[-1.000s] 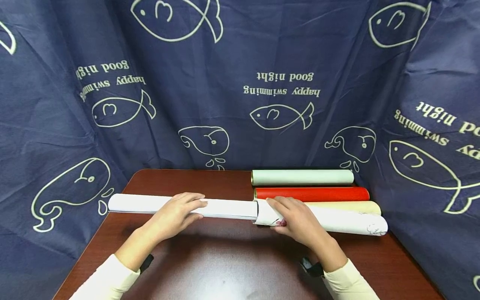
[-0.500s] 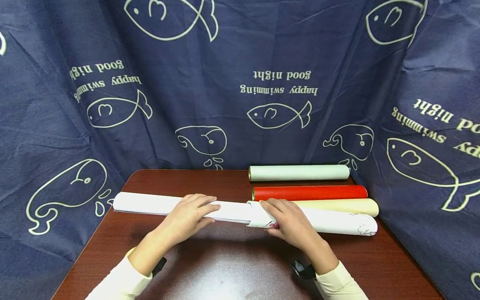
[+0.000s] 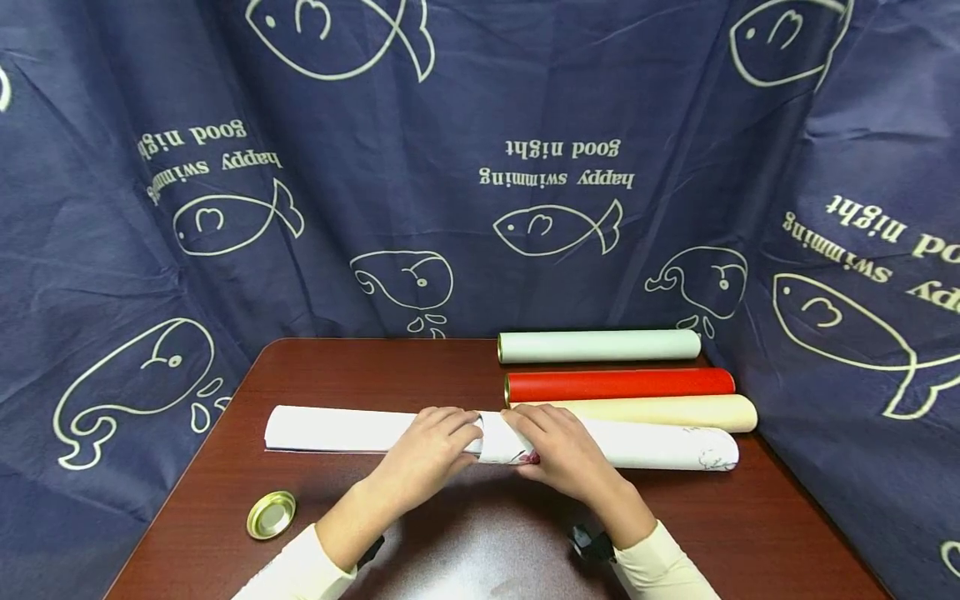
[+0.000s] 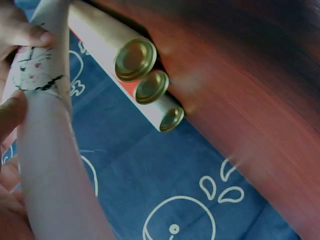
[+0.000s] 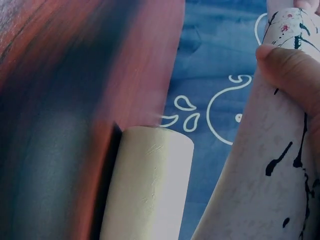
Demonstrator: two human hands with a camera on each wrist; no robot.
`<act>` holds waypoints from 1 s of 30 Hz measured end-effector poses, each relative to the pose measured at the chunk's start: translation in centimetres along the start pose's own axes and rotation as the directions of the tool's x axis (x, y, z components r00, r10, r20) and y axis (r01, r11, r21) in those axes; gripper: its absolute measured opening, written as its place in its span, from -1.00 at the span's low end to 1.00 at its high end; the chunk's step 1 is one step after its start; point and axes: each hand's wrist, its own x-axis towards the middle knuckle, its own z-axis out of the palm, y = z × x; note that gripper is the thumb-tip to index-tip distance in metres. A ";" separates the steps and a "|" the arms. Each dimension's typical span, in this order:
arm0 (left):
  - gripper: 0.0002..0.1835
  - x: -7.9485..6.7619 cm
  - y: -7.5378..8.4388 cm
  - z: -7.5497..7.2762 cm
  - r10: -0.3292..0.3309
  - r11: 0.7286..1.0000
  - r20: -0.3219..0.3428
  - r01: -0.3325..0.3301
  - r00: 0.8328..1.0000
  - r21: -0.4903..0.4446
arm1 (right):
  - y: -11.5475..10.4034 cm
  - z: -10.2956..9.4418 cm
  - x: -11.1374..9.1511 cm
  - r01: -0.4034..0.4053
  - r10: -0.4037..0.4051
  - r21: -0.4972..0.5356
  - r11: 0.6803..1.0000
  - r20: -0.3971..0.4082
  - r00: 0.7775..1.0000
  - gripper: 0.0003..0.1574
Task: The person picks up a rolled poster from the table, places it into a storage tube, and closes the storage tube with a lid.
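Observation:
A rolled-up sheet of white paper runs into the left mouth of a white cardboard tube printed with dark branches and red blossoms. My left hand grips the roll right beside that mouth. On the tube, just right of the mouth, my right hand holds it from above. In the left wrist view the paper roll meets the printed tube, both hands close together there. The right wrist view shows my thumb lying across the tube. How much paper is inside the tube is hidden.
Behind the white tube lie a cream tube, a red tube and a pale green tube, with gold metal ends. A round gold lid lies at the left on the brown table. A dark blue curtain surrounds the table.
My left hand has moved right, up to the tube's mouth, and the paper roll's far left end has shifted right with it. The gold lid, hidden before, now shows beside my left arm.

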 end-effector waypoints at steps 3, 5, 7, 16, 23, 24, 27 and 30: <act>-0.58 0.3 0.3 0.2 -0.010 0.997 -0.004 0.010 1.000 -0.077 | 0.1 0.1 -0.2 -0.003 0.003 0.005 1.000 -0.009 1.000 0.02; -0.55 0.5 0.4 0.2 -0.020 0.993 0.001 0.020 1.000 -0.115 | 0.2 0.1 -0.3 0.000 0.000 0.008 1.000 -0.016 1.000 0.01; -0.51 0.6 0.4 0.1 -0.031 0.991 0.005 0.031 1.000 -0.129 | 0.3 0.2 -0.4 0.002 -0.002 0.007 1.000 -0.027 1.000 0.00; -0.31 -3.0 -1.6 -3.7 -0.111 0.992 0.014 0.110 0.994 0.066 | 0.3 0.7 -0.7 -0.047 0.048 0.006 0.999 -0.021 0.999 -0.07; -0.26 -6.1 -3.2 -6.3 -0.144 0.983 0.113 0.129 0.983 0.129 | 0.0 0.9 -0.7 -0.035 0.034 -0.008 0.999 -0.048 0.998 -0.04; -0.27 -6.3 -3.2 -6.3 -0.138 0.985 0.113 0.124 0.984 0.123 | -0.1 0.9 -0.7 -0.030 0.030 -0.006 1.000 -0.051 0.998 -0.04; -0.32 -6.5 -3.1 -6.0 -0.120 0.989 0.109 0.110 0.987 0.099 | -0.2 1.1 -0.6 -0.014 0.015 0.003 1.000 -0.050 0.999 -0.05; -0.38 -6.2 -2.7 -5.2 -0.099 0.993 0.101 0.091 0.990 0.081 | -0.3 1.3 -0.7 0.007 -0.007 0.007 1.000 -0.047 0.999 -0.05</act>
